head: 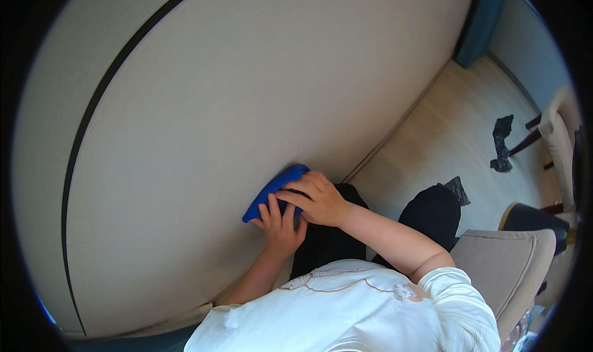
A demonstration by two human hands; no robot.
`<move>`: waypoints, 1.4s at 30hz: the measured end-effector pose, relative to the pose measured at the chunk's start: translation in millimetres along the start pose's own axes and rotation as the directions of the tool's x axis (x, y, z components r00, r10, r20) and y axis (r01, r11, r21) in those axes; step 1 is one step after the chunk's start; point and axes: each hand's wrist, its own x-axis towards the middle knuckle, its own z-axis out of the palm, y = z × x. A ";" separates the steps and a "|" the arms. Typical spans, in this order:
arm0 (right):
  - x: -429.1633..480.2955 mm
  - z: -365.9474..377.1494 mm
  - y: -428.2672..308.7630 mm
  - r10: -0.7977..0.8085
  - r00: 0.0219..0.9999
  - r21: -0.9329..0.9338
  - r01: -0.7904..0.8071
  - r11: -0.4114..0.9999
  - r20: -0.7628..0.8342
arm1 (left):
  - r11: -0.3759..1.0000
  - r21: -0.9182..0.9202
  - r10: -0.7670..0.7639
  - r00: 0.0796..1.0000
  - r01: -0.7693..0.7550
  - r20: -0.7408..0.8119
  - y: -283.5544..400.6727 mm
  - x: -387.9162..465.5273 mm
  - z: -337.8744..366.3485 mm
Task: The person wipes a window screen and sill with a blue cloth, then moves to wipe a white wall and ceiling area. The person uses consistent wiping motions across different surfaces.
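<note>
A folded blue cloth (273, 188) lies between my hands, against or close to the pale wall panel (194, 120). My right hand (322, 199) grips the cloth's upper right part, with its fingers curled over the fabric. Lower down, my left hand (283, 229) holds the bottom part of the cloth with its fingers spread over it. The fingertips of both hands nearly meet on the fabric. Parts of the cloth are hidden under the fingers.
A black strip (69, 166) curves down the panel's left side. Wooden flooring (417, 139) lies to the right, with crumpled black pieces (501, 143) on it. A beige upholstered chair (505, 259) stands close at my right, another (558, 129) farther off. A teal curtain (482, 23) hangs at upper right.
</note>
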 end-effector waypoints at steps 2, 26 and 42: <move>6.4 -2.0 9.6 -0.018 0.991 0.027 0.022 0.999 -0.131 | 0.996 -0.090 -0.006 0.998 0.000 -0.066 0.7 18.6 0.8; -78.9 -33.3 163.4 0.622 0.455 0.346 -0.553 0.758 -0.637 | 0.850 0.126 0.469 0.844 -0.512 0.261 109.6 185.5 139.3; -151.2 -58.3 269.1 0.726 0.449 0.431 -0.596 0.678 -0.521 | 0.874 0.030 0.354 0.676 -0.486 0.647 156.6 217.1 227.2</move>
